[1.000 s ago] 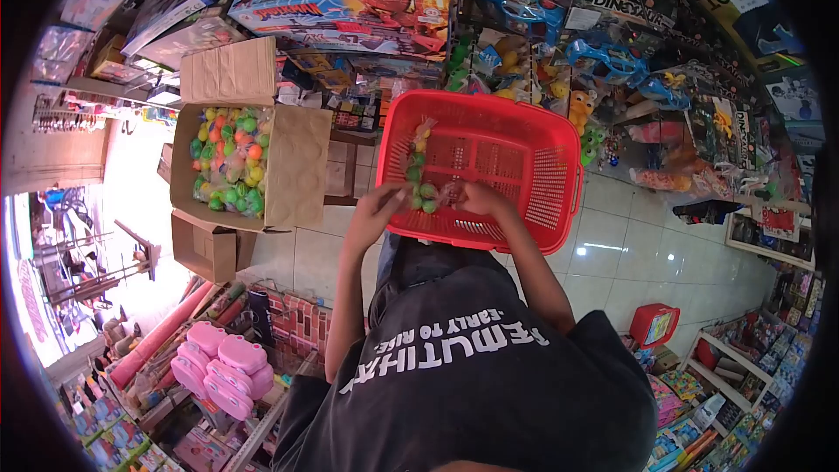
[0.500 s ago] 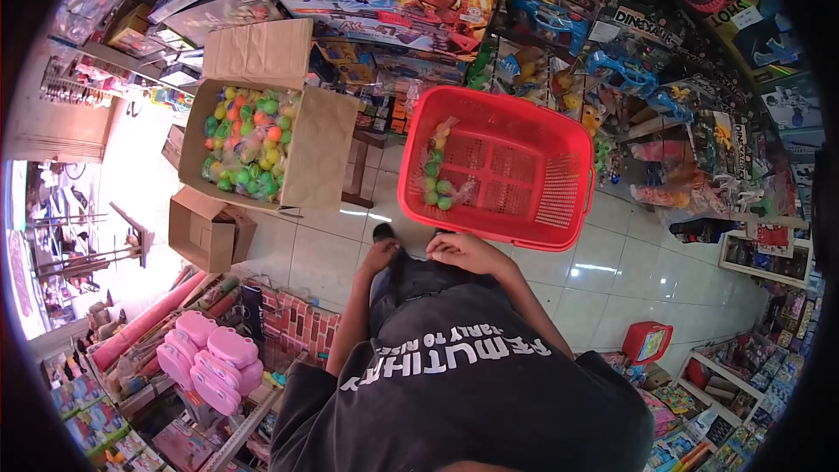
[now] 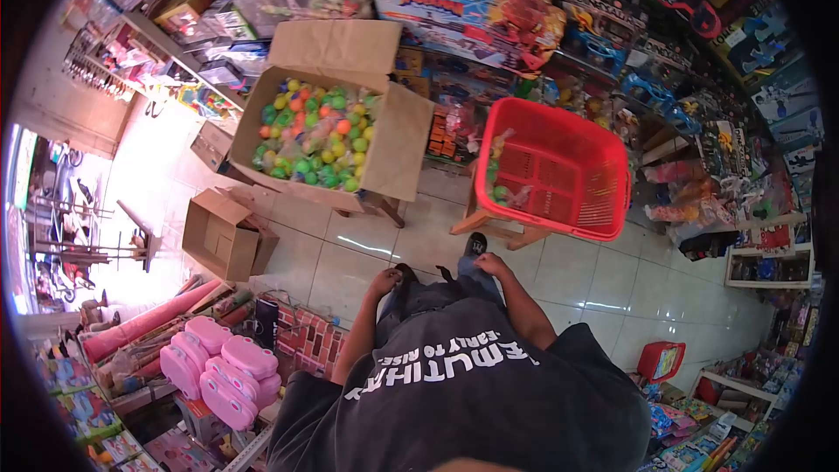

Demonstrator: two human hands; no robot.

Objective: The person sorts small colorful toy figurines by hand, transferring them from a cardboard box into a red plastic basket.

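My left hand (image 3: 384, 282) hangs by my left thigh, its fingers curled in and nothing seen in them. Near my right knee, my right hand (image 3: 491, 264) is also loosely closed, with no object showing. Ahead of it a red plastic basket (image 3: 552, 225) rests on a wooden stool (image 3: 502, 229). Along the basket's left inner side lie a few green and yellow balls (image 3: 498, 192) in clear plastic. To the left, an open cardboard box (image 3: 398, 153) is filled with bagged balls (image 3: 319, 135) in green, yellow and orange. Neither hand touches the basket or box.
A smaller open carton (image 3: 214, 240) sits on the tiled floor (image 3: 350, 249) at left. Pink cases (image 3: 218, 367) are stacked lower left. Boxed toys (image 3: 468, 13) line the shelves ahead. A red item (image 3: 661, 361) stands on the right, beside low racks.
My view has shifted left, so the box and basket appear further right. My hands have moved apart, and my right hand's fingers, spread before, are now curled. A shoe shows near the stool.
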